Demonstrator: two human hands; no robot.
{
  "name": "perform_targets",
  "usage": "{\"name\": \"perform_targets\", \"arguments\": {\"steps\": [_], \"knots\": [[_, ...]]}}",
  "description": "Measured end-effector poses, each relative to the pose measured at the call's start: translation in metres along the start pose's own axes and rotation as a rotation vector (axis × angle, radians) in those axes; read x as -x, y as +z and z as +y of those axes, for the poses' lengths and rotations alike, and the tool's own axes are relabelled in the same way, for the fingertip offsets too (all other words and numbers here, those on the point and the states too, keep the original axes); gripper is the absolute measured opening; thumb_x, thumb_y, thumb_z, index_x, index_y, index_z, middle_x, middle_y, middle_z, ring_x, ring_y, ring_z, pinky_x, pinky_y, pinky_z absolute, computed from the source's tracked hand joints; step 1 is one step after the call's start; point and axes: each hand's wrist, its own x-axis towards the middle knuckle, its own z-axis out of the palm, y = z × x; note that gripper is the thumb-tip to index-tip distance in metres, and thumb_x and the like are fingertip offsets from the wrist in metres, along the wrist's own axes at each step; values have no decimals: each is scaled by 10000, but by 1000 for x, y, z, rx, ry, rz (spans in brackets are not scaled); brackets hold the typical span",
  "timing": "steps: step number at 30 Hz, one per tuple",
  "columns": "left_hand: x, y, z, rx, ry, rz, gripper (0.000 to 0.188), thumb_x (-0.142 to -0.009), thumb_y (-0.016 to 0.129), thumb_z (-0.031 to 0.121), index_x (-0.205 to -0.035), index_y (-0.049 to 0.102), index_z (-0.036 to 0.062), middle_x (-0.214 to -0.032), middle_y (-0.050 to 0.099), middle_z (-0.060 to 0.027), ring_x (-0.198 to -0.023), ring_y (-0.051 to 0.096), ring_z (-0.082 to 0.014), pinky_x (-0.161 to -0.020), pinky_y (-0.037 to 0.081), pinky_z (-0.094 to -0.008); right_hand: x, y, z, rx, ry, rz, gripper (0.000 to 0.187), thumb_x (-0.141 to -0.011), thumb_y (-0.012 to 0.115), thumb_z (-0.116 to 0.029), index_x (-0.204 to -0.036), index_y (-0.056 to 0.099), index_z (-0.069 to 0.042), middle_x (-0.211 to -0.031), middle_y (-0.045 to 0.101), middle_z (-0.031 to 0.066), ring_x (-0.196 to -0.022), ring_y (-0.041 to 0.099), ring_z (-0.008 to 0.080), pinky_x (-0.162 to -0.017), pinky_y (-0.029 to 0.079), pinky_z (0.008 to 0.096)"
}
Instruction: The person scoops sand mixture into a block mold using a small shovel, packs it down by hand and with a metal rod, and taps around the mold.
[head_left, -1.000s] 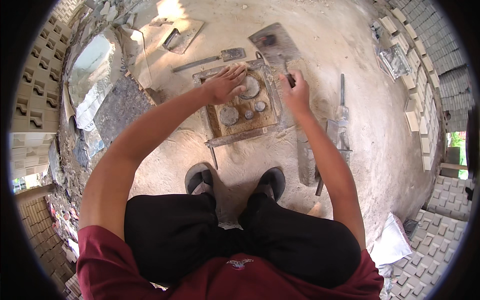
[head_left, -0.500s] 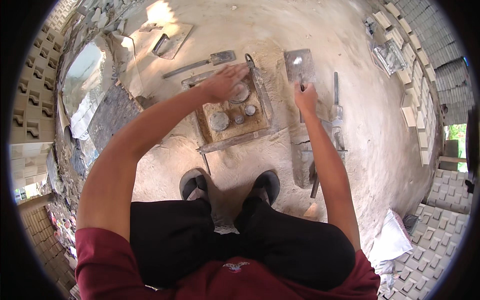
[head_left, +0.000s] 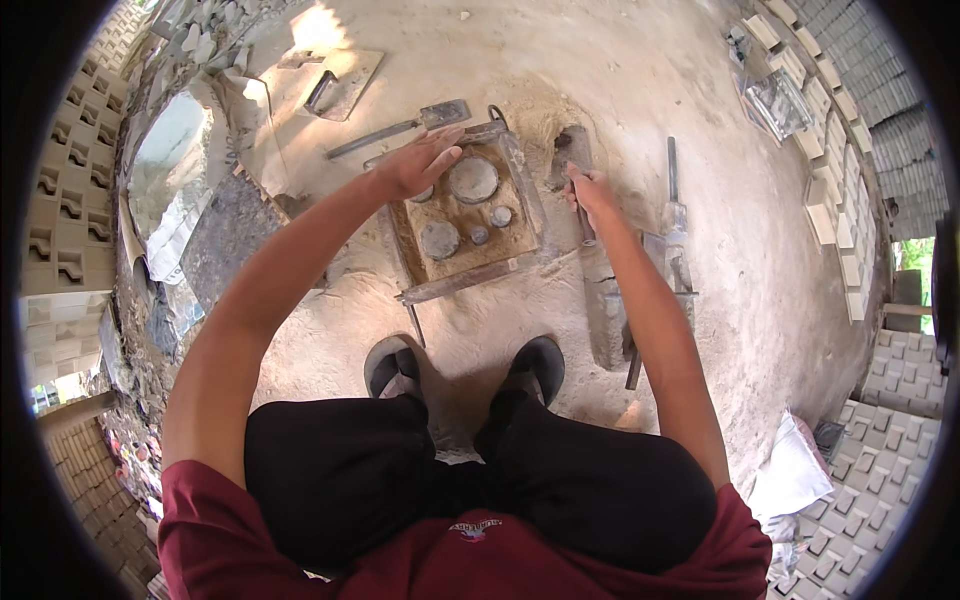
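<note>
A rectangular frame (head_left: 470, 280) lies on the ground in front of me, filled with sand (head_left: 455, 210). Several round grey discs of different sizes sit in it, among them a large disc (head_left: 473, 180) and another large disc (head_left: 440, 241). My left hand (head_left: 425, 163) is open, fingers stretched out, over the frame's far left corner and partly covering one disc. To the right of the frame, my right hand (head_left: 592, 190) is closed round the handle of a small flat-bladed shovel (head_left: 573, 148), its blade tilted at the loose sand.
A long-handled shovel (head_left: 445, 114) lies beyond the frame. Dark metal tools (head_left: 677, 240) rest right of my right forearm. Farther left is a board with a handled float (head_left: 322, 90). Pale blocks (head_left: 830, 200) are stacked at right, near a white sack (head_left: 792, 470). My feet stand before the frame.
My left hand has drawn left across the frame, uncovering the far large disc. My right hand has shifted slightly left, and the shovel blade has turned from flat to tilted.
</note>
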Motion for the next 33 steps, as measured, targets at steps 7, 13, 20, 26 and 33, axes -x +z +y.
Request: {"name": "perform_targets", "arguments": {"steps": [7,13,20,26,33], "knots": [[9,-7,4,-74,-38,-19,590,-1027,234,408,-1462,264,10,-1513,285,-179,-1428,206,-309,-1176,113,-439,3,-16,8,-82,-26,-34,309,-928,623,-313,-863,508,-34,-667,544,34,-480,477,92,-393,364,243],[19,-17,1,-86,-28,63,588,-1025,244,412,-1463,266,20,-1515,287,-168,-1429,203,-311,-1173,115,-453,39,-23,-22,-144,-100,-103,286,-920,636,-283,-910,493,-36,-675,549,39,-467,476,86,-375,354,236],[52,-10,21,-21,-5,75,655,-1007,241,465,-1462,234,-7,-1491,289,-238,-1424,205,-337,-1174,111,-443,108,-28,-60,-9,-140,-369,222,-941,610,-244,-905,506,-51,-697,550,23,-485,472,66,-392,357,213],[70,9,40,-113,30,85,705,-994,289,483,-1469,171,-25,-1485,264,-273,-1418,211,-353,-1175,106,-444,122,-33,-38,202,-202,-547,188,-920,639,-195,-887,544,-36,-671,555,7,-503,453,44,-418,342,213],[75,24,49,-121,124,-41,732,-978,336,484,-1480,133,-9,-1509,228,-241,-1429,174,-344,-1182,68,-459,130,-37,-22,432,-467,-504,223,-864,716,-186,-899,564,-27,-637,492,-41,-561,405,25,-484,313,211]]}}
